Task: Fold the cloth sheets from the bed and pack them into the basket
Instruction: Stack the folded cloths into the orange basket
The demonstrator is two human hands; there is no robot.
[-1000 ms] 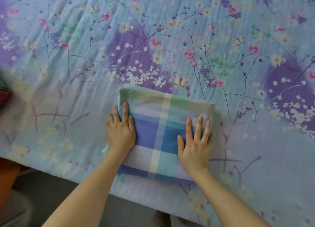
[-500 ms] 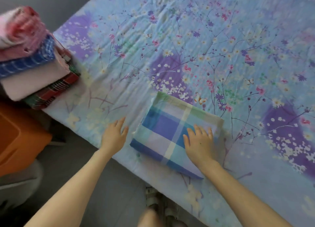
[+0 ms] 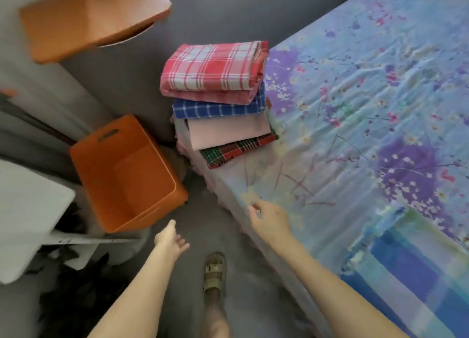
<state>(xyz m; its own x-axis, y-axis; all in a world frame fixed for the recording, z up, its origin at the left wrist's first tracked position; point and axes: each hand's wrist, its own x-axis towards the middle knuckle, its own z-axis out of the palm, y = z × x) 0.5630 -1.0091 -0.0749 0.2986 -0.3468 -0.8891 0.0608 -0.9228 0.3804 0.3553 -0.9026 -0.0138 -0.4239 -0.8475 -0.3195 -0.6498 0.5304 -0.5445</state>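
Both hands empty: left hand [image 3: 170,241] spread over the floor near the orange basket [image 3: 127,175]; right hand [image 3: 270,219] loosely curled at bed [image 3: 355,109] edge; folded cloth stack [image 3: 218,101] on bed corner; blue plaid cloth [image 3: 416,274] at near edge.

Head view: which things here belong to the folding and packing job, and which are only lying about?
Belongs to the job:
- stack of folded cloths
- blue plaid folded cloth
- orange basket, empty
- left hand and right hand, both empty

Only lying about:
- orange box
- white board
- sandal
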